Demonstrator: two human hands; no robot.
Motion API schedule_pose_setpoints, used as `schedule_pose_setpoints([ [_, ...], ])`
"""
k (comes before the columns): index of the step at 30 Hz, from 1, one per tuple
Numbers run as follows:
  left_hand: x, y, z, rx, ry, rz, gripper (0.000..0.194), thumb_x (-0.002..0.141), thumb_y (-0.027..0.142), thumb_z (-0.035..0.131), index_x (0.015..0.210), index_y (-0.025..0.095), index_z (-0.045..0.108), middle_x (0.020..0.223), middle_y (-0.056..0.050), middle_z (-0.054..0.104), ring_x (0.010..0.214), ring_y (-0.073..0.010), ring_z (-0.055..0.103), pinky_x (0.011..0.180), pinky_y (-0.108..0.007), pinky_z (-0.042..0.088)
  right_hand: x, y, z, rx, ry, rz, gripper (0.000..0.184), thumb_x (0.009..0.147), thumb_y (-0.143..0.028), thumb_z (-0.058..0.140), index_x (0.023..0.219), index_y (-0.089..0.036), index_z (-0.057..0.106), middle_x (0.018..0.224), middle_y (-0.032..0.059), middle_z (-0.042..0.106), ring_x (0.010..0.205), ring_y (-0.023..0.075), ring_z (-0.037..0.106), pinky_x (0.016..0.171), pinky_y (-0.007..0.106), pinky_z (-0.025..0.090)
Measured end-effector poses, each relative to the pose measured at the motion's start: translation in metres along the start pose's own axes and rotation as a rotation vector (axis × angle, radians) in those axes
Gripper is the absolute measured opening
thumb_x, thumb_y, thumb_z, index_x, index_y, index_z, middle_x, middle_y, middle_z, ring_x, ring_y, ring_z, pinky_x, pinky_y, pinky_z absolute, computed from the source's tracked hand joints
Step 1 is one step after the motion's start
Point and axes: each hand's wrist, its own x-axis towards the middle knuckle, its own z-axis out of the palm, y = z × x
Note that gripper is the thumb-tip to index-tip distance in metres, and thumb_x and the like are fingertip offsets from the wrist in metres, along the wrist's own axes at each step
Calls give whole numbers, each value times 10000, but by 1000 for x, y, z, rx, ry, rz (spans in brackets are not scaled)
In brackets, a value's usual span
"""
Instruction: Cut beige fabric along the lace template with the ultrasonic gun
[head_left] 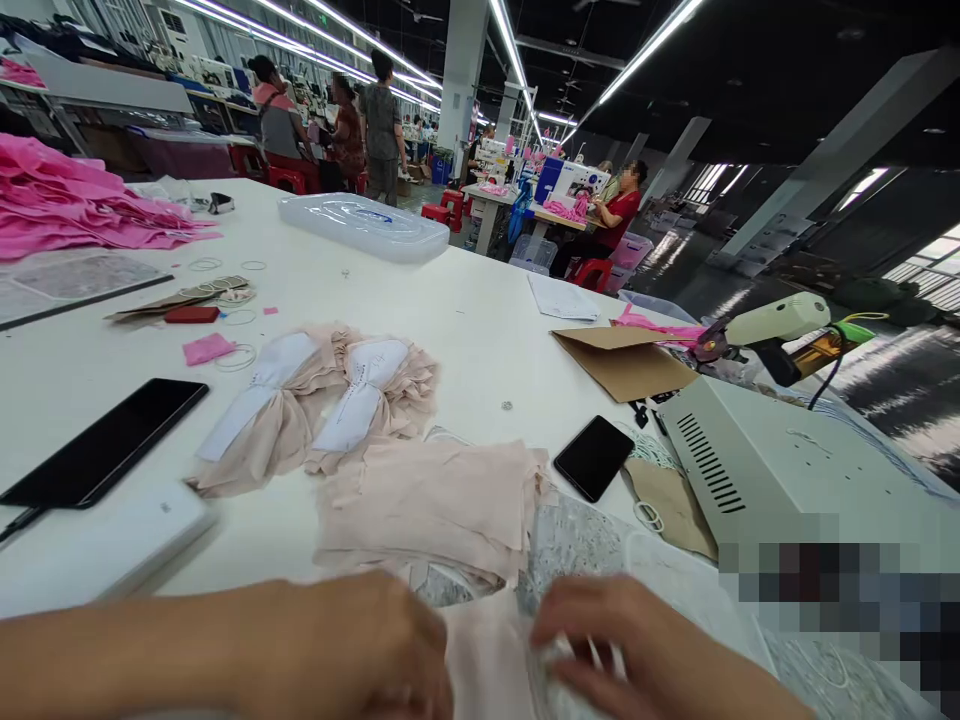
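At the bottom of the head view lies a pale beige fabric piece, between my two hands. My left hand is curled at the piece's left edge, closed on it, its fingertips mostly hidden below the knuckles. On the other side, my right hand has its fingers bent and apart near the right edge; they are somewhat blurred. Just beyond my hands is a flat stack of beige fabric pieces. Two gathered beige fabric bundles, each wrapped with a white paper band, sit farther left.
A black phone and a grey-white machine housing are on the right. To the left are a larger phone, a white box and pink fabric. A clear plastic lid rests at the table's far edge. People sit at sewing machines beyond.
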Motion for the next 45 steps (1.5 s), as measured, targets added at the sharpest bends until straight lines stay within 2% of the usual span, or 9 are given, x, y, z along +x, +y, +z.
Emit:
schedule_pose_setpoints([
  [5,33,-64,-25,280,445,-445,168,928,222,543,1044,203,663,1025,-46,669,851,-165,664,766,-241,503,57,72,-6,-36,485,276,199,825,-275,613,1013,-242,669,931,42,723,695,155,654,610,282,532],
  [7,45,-94,-32,369,494,-518,245,903,264,575,1114,159,643,1070,-103,655,910,-231,655,787,-319,503,80,98,-5,-62,546,266,279,755,-256,675,1030,-222,656,937,49,716,747,173,659,637,298,539],
  [11,55,-124,-30,461,510,-501,129,898,250,587,876,171,686,833,-51,664,751,-197,632,723,-307,478,95,117,4,-123,621,143,70,793,-180,597,742,-220,624,714,10,648,666,160,618,623,296,520],
  [16,47,-111,-16,542,556,-369,246,970,175,456,821,170,652,797,-57,644,779,-191,591,789,-351,442,73,105,11,-196,725,-75,136,878,-174,522,796,-238,608,878,74,668,837,203,631,742,366,535],
  [23,34,-90,-5,741,642,28,242,972,61,344,947,166,561,840,-68,659,774,-166,589,773,-332,475,56,97,13,-256,738,-245,183,874,-90,525,882,-257,599,840,47,666,812,186,645,708,338,557],
  [35,39,-92,-4,710,552,-3,252,950,45,334,938,143,566,774,-65,602,684,-164,526,713,-319,456,47,101,21,-249,747,-303,327,850,-9,512,1053,-254,586,860,52,637,784,169,625,668,295,569],
  [38,45,-94,-13,579,555,-80,190,919,88,429,807,165,563,1029,-114,649,896,-199,594,830,-359,472,46,99,22,-218,756,-278,388,860,-17,501,1161,-258,554,912,61,654,817,163,640,672,269,576],
  [41,55,-96,-26,401,397,-50,130,787,55,545,765,182,567,1317,-83,576,1269,-283,476,1087,-502,323,44,95,20,-189,766,-244,369,863,-37,511,1158,-256,551,928,61,661,840,164,649,664,252,576],
  [45,65,-100,-41,220,246,-70,194,684,14,564,746,198,570,1048,-29,681,1204,-262,545,1163,-574,135,40,83,12,-171,783,-201,301,862,-78,536,1113,-242,566,920,70,656,807,169,655,617,246,570],
])
